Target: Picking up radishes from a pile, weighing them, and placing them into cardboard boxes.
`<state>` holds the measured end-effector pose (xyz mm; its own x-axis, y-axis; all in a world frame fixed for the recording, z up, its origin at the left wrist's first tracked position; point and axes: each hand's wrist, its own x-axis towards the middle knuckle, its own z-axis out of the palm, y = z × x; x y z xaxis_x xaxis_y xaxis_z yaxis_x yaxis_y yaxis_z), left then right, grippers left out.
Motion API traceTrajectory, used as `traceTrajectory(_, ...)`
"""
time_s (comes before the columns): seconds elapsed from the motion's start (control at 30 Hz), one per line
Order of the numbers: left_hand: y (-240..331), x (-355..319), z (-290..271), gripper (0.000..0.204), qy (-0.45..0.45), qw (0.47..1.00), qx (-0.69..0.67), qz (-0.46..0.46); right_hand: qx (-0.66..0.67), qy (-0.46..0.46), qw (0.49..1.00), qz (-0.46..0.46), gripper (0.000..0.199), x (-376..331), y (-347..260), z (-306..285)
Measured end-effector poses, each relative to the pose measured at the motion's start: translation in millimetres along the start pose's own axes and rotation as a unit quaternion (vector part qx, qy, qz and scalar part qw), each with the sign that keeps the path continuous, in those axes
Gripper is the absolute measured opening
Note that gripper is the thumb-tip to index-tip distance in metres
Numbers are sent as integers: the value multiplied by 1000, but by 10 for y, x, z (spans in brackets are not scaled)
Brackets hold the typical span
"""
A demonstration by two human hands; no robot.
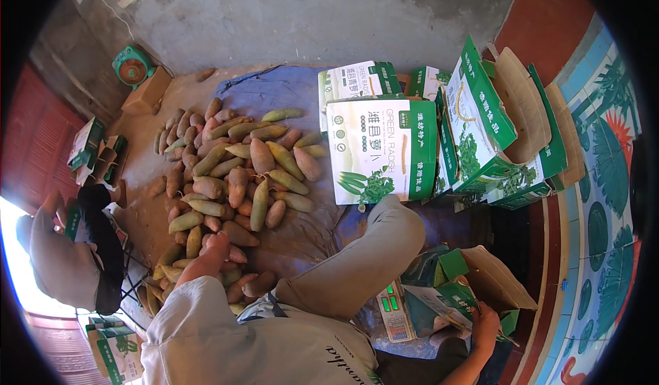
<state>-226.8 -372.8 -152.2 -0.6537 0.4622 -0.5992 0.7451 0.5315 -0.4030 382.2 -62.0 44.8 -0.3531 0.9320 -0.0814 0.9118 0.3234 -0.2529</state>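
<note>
The largest thing is the grey wall (288, 25), which stands at the far side; at the right there is a painted wall (597, 254) with green leaves. Below the grey wall, a blue sheet (250, 86) is spread on the floor (141, 155). A big pile of vegetables (240, 172), long in shape, some green and some reddish, lies partly on this sheet and partly on the floor, to the left of the middle. At the left edge another person (65, 268) is partly visible, with a pale sleeve and dark clothes. White and green boxes (377, 148) stand close together to the right of the pile. Nearer to the body is an open box (498, 275) with its flaps raised. Just beside the wall, a green fan (132, 67) is on a brown carton (147, 91). The scale (396, 313), with green lit display, is at the left side of the open box; I cannot tell if the box rests on it. The right hand (485, 327) has its fingers bent on the edge of the open box and holds it there. The left hand (215, 248) reaches into the near part of the pile, its fingers partly bent and touching the vegetables; I cannot tell if it grips one.
</note>
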Motion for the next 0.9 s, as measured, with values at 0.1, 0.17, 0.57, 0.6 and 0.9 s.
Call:
traceTrajectory(0.1, -90, 85, -155, 71, -26, 998, -54, -24, -1, 5, 1000, -11, 13, 27, -19, 19)
traceTrajectory(0.17, -42, 67, -406, 74, -42, 986, -157, -40, 2, 5, 1000, -10, 13, 17, -37, 4)
traceTrajectory(0.57, 1192, 416, -148, 70, 11, 886, -448, 121, 7, 10, 1000, -3, 13, -30, -12, 55)
traceTrajectory(0.6, 1282, 393, -256, 68, -54, 896, -420, 132, 16, 13, 1000, 2, 14, -41, 11, 66)
traceTrajectory(0.9, 1501, 331, -31, 76, -5, 952, -287, 106, 25, 4, 1000, 8, 16, -10, -12, 46)
